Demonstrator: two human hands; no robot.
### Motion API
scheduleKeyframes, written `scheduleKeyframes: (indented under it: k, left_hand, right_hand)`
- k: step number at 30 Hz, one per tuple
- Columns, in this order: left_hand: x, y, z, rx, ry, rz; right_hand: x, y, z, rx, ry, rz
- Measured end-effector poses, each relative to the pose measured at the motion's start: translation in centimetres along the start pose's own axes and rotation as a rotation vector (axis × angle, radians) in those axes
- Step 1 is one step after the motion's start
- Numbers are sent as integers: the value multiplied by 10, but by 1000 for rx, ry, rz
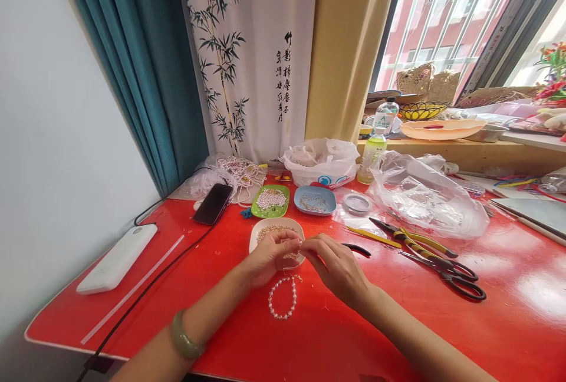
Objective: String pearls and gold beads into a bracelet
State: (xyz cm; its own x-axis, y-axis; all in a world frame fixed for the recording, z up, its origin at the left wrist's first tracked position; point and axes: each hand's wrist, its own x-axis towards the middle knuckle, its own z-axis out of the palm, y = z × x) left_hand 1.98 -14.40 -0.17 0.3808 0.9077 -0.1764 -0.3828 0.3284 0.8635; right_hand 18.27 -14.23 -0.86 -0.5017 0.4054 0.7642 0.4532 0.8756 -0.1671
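Both hands meet over the near rim of the white dish of small gold findings, mid-desk. Left hand and right hand: fingertips pinched together on the upper end of a pearl strand; whatever tiny piece sits between them is too small to make out. The strand's loop hangs down onto the red desk, just near-side of the dish.

Risks, as judged:
- A slipped pinch lets the open end go; pearls could run off the thread and roll across the glossy top toward the near edge.
- A wrist nudging the dish rim could tip the findings out.
- Pliers and scissors lie near the right forearm, toward the right edge; a sweep could snag them.
- Green tray of loose pearls and blue tray stand just behind the dish, within knocking range.
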Motion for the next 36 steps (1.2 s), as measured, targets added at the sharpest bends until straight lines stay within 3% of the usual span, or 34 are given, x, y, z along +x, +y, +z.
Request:
scheduleKeyframes:
  k: [4,11,15,21,27,36]
  left_hand:
    - [2,-1,0,-4,48,12]
    - [4,0,-1,39,98,104]
    - [3,-1,0,117,102,106]
    - [4,-3,-2,156,83,93]
    - [4,-2,-4,144,38,29]
    - [0,5,-6,417,-61,99]
  right_hand:
    - [1,-2,-1,-3,-4,-23]
    - [9,-12,-1,282,-49,456]
    - [11,-13,-1,382,-44,559]
    - [6,-7,-1,282,-26,420]
    - [3,3,-1,186,-32,183]
    - [4,6,-10,14,-85,-27]
